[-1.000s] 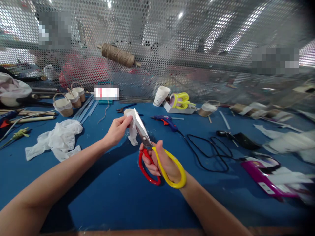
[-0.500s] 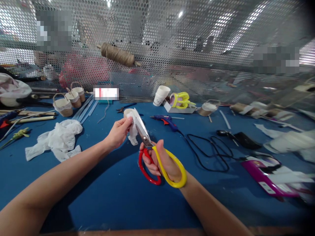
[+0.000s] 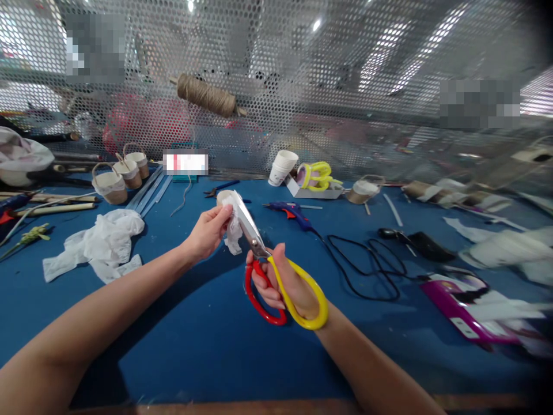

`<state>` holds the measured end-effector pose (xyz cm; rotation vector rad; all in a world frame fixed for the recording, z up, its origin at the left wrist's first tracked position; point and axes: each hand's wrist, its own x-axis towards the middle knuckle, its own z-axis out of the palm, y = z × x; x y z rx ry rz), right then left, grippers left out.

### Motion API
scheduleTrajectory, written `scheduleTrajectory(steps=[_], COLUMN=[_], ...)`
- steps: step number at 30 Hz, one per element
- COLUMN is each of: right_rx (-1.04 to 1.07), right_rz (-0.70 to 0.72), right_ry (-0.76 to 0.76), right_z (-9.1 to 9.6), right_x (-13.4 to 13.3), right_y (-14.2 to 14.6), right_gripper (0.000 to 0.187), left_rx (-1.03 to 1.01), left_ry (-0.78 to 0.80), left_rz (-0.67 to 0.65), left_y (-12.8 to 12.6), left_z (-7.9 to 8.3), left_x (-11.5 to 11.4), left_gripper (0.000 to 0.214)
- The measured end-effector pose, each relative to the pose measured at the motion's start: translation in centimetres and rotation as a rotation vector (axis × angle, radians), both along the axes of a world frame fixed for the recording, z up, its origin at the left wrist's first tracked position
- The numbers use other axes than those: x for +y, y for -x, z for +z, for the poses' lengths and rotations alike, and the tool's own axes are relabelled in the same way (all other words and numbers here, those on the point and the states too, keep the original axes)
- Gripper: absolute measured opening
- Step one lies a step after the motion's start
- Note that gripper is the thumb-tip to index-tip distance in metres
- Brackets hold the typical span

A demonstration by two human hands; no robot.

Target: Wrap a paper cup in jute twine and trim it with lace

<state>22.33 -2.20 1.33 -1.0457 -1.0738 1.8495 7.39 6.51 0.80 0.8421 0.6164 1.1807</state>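
Left hand [image 3: 208, 229] pinches a crumpled white fabric scrap [image 3: 234, 239], lifted just left of the blue plastic glue gun [image 3: 292, 210], probably for blade access. Right hand [image 3: 286, 283] clenches red-and-yellow-handled steel scissors [image 3: 259, 251], blades against the scrap.

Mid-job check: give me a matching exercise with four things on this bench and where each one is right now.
Things:
1. scissors
2. white scrap
3. glue gun
4. twine spool

Places:
A. up on the mesh screen
B. gripped in the right hand
C. lying on the blue table
D. pinched in the left hand

Pairs: 1-B, 2-D, 3-C, 4-A
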Motion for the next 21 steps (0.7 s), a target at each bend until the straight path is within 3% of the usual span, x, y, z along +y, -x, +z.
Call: scheduleTrajectory(steps=[12,21], right_rx=[-0.086,-0.056], right_rz=[-0.037,-0.042], right_ry=[-0.006,0.011], right_z=[-0.1,-0.55], right_x=[-0.11,0.1], right_y=[-0.39,-0.41], right_gripper=[0.061,0.07], left_rx=[0.106,0.154], left_ry=[-0.068,-0.095], left_rz=[-0.025,-0.036], left_y=[0.44,0.58], left_z=[-0.42,-0.7], left_x=[0.22,0.33], left_gripper=[0.027,0.027])
